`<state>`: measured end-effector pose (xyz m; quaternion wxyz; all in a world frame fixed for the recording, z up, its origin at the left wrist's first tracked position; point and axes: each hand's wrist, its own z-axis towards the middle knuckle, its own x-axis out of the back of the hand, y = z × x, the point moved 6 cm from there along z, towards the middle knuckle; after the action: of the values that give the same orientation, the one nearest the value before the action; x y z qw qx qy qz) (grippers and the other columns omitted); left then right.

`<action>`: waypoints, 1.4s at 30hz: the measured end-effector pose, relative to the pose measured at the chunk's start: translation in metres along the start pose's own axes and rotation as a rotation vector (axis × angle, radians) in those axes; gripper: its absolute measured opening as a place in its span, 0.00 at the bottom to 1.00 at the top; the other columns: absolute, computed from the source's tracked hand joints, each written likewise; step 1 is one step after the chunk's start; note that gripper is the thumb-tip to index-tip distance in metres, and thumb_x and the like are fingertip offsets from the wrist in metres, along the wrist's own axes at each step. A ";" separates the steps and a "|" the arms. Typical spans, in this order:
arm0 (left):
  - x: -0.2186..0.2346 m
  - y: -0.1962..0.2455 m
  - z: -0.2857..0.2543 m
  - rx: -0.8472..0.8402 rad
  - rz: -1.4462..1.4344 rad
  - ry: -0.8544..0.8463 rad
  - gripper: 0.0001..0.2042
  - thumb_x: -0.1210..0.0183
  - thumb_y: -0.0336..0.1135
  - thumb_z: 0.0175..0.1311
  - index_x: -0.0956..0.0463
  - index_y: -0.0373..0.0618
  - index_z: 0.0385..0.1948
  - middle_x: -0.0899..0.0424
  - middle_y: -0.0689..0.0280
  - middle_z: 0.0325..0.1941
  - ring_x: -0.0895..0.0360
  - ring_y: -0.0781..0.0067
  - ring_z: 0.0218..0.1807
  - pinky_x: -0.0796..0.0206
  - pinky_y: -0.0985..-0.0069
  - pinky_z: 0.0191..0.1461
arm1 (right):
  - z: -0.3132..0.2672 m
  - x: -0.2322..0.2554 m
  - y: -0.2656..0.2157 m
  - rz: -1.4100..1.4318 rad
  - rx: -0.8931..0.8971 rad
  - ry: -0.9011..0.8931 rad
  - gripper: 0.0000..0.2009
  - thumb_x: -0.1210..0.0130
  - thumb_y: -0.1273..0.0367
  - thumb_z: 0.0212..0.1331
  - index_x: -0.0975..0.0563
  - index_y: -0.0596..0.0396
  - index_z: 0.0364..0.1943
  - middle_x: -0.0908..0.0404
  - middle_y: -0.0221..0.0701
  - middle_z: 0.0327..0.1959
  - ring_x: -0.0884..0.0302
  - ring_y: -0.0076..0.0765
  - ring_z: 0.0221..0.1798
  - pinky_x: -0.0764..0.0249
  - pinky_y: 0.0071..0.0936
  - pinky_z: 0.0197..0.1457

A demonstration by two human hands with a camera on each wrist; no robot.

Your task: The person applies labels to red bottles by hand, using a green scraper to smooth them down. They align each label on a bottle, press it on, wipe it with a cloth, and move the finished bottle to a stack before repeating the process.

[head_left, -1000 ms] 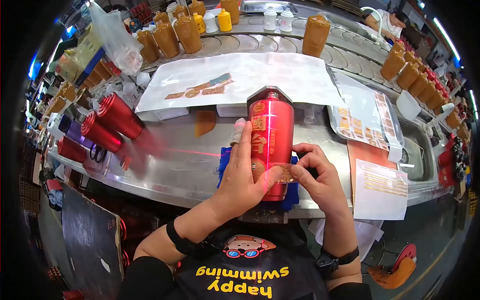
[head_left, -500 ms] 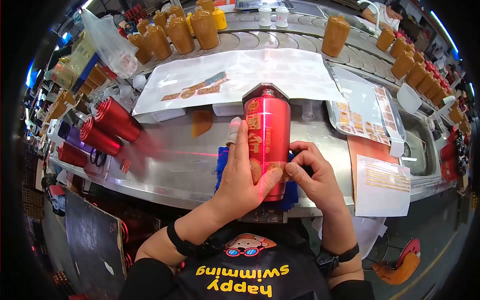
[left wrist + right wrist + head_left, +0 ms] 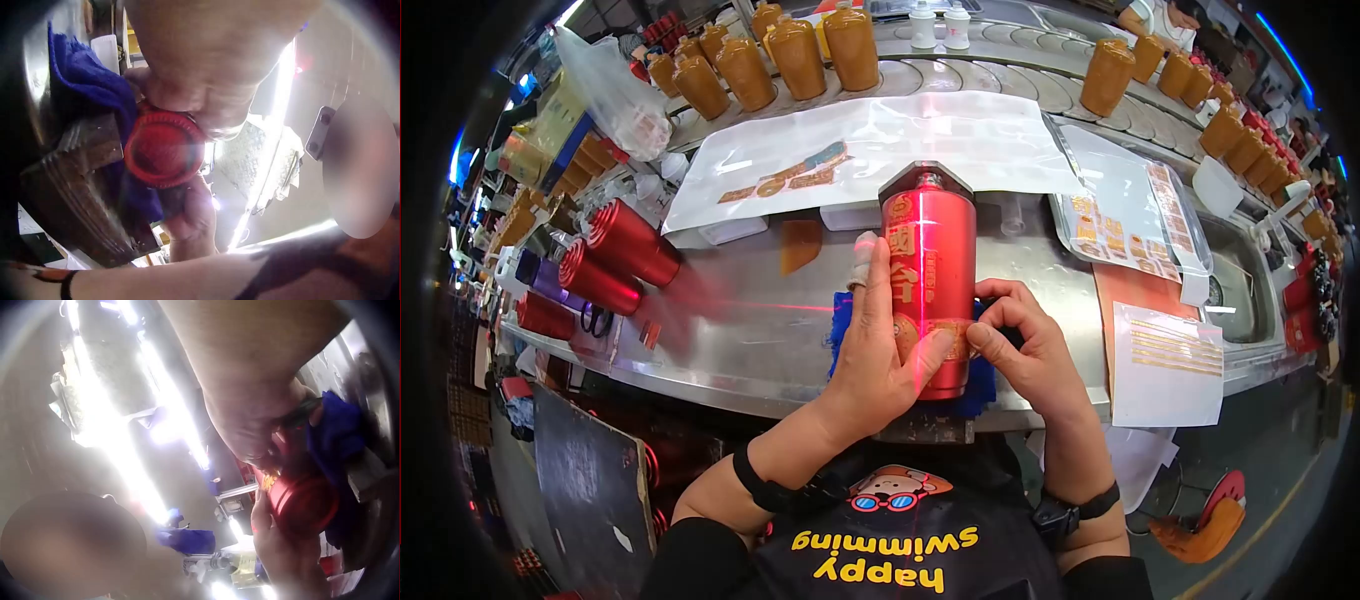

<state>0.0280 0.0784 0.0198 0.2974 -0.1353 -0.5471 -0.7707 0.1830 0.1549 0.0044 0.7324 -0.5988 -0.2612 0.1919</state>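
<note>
A red bottle (image 3: 945, 240) with gold characters lies with its base toward me, its neck at a dark octagonal plate (image 3: 900, 181). Blue cloth (image 3: 980, 392) shows beneath it. My left hand (image 3: 870, 360) holds the bottle, fingers stretched along its left side and thumb across the lower front. That thumb touches a thin gold decal (image 3: 946, 328) on the lower part. At the decal's right edge my right hand (image 3: 1032, 350) pinches with thumb and bent index finger. In the left wrist view the round red base (image 3: 165, 150) shows beside a wooden block (image 3: 75, 181).
Several red bottles (image 3: 635, 240) lean at the left. A white sheet (image 3: 730, 160) with gold decals spans the back. Brown bottles (image 3: 855, 50) line a conveyor (image 3: 1000, 75). To the right are a decal tray (image 3: 1100, 240), a strip sheet (image 3: 1165, 360) and a sink (image 3: 1235, 330).
The decal's right end, which stuck out past the bottle, now lies against its front. My right hand has come slightly closer. Brown bottles on the conveyor have moved right.
</note>
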 end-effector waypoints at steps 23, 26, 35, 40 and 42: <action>-0.002 -0.017 -0.001 0.130 -0.459 -0.001 0.44 0.44 0.46 0.69 0.66 0.29 0.72 0.53 0.45 0.76 0.50 0.57 0.76 0.56 0.68 0.76 | -0.014 -0.001 0.003 -0.103 0.087 0.101 0.10 0.44 0.64 0.67 0.20 0.57 0.41 0.28 0.40 0.58 0.31 0.36 0.61 0.37 0.30 0.62; 0.000 -0.012 -0.001 0.177 -0.401 0.004 0.45 0.41 0.44 0.68 0.65 0.28 0.72 0.51 0.45 0.75 0.47 0.58 0.75 0.52 0.68 0.74 | -0.011 -0.001 0.003 -0.135 0.109 0.122 0.11 0.39 0.65 0.63 0.21 0.59 0.40 0.27 0.42 0.55 0.30 0.43 0.62 0.35 0.34 0.61; -0.006 -0.005 0.001 0.250 -0.476 -0.007 0.48 0.37 0.41 0.65 0.68 0.29 0.72 0.46 0.49 0.73 0.38 0.62 0.69 0.42 0.71 0.69 | -0.030 0.015 0.018 0.635 -0.203 0.201 0.14 0.48 0.74 0.66 0.27 0.58 0.55 0.19 0.33 0.44 0.22 0.24 0.47 0.22 0.22 0.46; 0.000 -0.017 -0.001 0.221 -0.567 -0.074 0.48 0.40 0.45 0.67 0.69 0.31 0.72 0.46 0.52 0.74 0.41 0.65 0.71 0.46 0.71 0.71 | -0.030 0.011 0.032 0.568 -0.185 0.155 0.14 0.44 0.72 0.61 0.26 0.58 0.50 0.21 0.28 0.39 0.25 0.19 0.42 0.26 0.19 0.46; 0.000 -0.021 -0.001 0.197 -0.616 -0.075 0.48 0.41 0.47 0.68 0.70 0.31 0.73 0.46 0.52 0.74 0.43 0.65 0.72 0.48 0.71 0.72 | -0.030 0.010 0.034 0.576 -0.197 0.122 0.14 0.42 0.72 0.60 0.25 0.58 0.49 0.21 0.27 0.40 0.26 0.18 0.41 0.28 0.18 0.46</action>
<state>0.0150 0.0826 0.0034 0.0417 0.0379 -0.6450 -0.7621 0.2103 0.1446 -0.0314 0.6005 -0.7269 -0.0535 0.3289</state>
